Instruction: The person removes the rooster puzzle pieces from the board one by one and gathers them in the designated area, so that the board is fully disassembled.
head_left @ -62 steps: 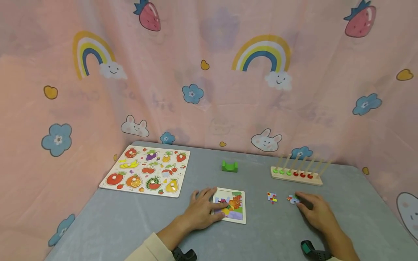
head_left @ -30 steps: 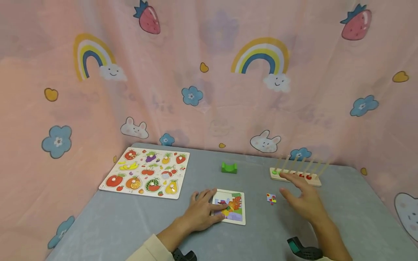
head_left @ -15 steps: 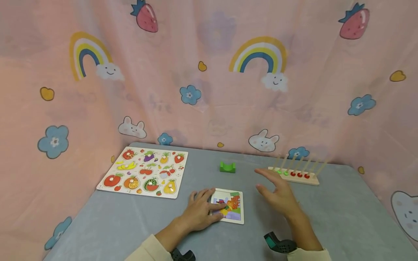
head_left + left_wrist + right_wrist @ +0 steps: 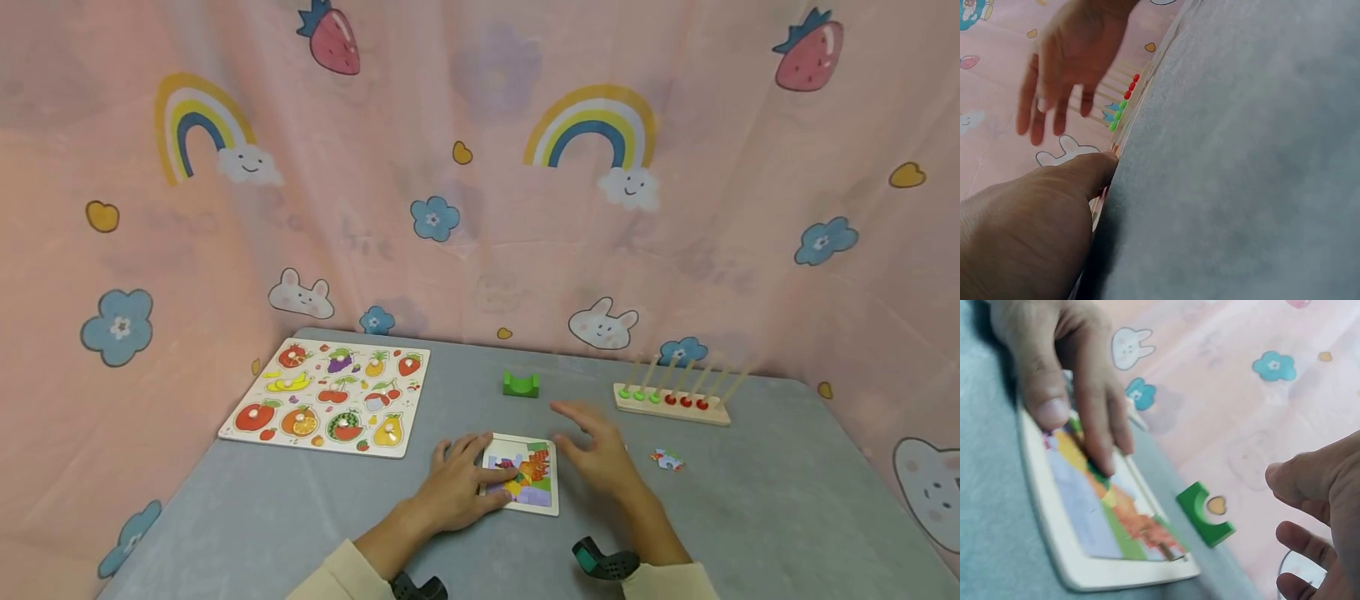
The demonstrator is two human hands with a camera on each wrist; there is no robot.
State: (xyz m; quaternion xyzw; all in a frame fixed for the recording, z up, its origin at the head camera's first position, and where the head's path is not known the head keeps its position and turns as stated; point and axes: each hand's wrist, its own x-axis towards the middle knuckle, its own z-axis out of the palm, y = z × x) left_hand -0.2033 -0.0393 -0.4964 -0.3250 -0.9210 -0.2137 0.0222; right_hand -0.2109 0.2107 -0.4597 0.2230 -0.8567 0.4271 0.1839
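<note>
A small jigsaw puzzle in a pale frame lies on the table, its colourful picture partly filled in and a blank area at its upper part. My left hand rests on its left side, with index finger and thumb lying over the picture. Just right of the frame, my right hand is raised with fingers spread and nothing between them, as the right wrist view also shows. A loose jigsaw piece lies farther right on the table. The spot of the other loose piece is hidden behind my right hand.
A fruit peg puzzle board lies at the back left. Beyond the jigsaw stands a green notched block. At the back right is a wooden base with pegs and green and red beads. A printed pink curtain hangs behind the table.
My right hand has let go of the right-hand loose piece, lifted, and moved left toward the jigsaw frame. My left hand stays on the frame.
</note>
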